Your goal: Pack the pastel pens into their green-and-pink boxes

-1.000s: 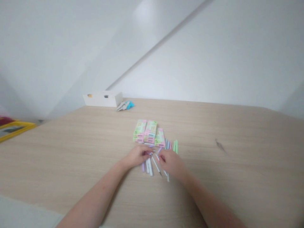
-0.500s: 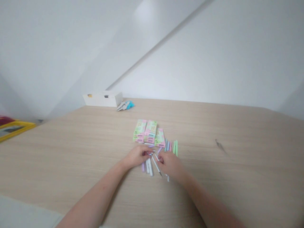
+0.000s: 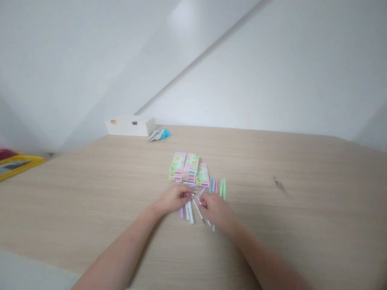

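Note:
Both my hands rest on a wooden table (image 3: 90, 193) over a scatter of pastel pens (image 3: 191, 211). My left hand (image 3: 173, 198) has its fingers curled on the pens near their upper ends. My right hand (image 3: 215, 209) is curled too, its fingertips pinching a thin white pen (image 3: 199, 212) that slants between the hands. Just beyond the hands lie three pink and green pen boxes (image 3: 189, 168) side by side. To the right of the boxes lie several loose pen caps or pens in green, blue and pink (image 3: 218, 187).
A white box (image 3: 130, 125) stands at the far edge of the table with a blue and grey object (image 3: 159, 134) beside it. A yellow-framed thing (image 3: 16, 165) sits off the table at left. A dark mark (image 3: 279, 185) shows on the wood at right.
My right hand has shifted slightly left, toward my left hand, over the pens. Little else differs.

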`<state>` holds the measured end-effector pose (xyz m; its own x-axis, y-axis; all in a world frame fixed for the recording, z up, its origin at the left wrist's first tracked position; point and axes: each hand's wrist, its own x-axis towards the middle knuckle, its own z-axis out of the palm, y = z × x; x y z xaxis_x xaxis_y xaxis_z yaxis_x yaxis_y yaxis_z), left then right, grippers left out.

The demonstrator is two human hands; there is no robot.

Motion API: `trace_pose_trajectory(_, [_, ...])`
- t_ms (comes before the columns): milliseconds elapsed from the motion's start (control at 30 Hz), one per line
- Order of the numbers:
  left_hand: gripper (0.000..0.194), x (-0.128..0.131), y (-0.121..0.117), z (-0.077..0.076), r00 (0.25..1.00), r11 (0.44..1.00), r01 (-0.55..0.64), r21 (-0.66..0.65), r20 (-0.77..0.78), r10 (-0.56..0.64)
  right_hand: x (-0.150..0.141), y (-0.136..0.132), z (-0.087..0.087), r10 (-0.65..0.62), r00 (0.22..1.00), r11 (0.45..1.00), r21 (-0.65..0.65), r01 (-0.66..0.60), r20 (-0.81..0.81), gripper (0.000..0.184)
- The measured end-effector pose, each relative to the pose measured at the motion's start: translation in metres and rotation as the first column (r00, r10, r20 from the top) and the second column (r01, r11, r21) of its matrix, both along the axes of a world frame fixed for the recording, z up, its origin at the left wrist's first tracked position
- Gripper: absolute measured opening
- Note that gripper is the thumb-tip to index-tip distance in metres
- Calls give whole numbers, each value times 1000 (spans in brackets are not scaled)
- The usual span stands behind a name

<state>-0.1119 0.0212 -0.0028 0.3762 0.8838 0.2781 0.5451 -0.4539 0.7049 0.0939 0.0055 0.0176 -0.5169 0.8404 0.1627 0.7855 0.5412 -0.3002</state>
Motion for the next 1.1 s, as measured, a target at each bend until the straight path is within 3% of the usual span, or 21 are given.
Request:
trace_pose_trajectory(233, [19,-3,-1,9,999,999,-39,29,-15,39,1,0,0,20,1000,1000,5,-20,-8,17])
trace_pose_trajectory(433, [25,-14,0,16,980,983,-179,38,-76,182,2,-2,2,34,999,999,18,-33,-31,20])
trace_pose_trajectory(600, [28,-21,0,14,963,974,-226,22,-146,227,5,1,4,-62,995,998,17,64,-83,16])
trace_pose_trajectory(833, [26,-20,2,9,957,980,-199,7,-213,196,14,14,-2,-195,977,977,68,201,-84,21])
trace_pose_trajectory(1100, [31,-17,1,10,968,991,-133,-13,-216,127,12,14,-8,-122,990,991,52,125,-69,23])
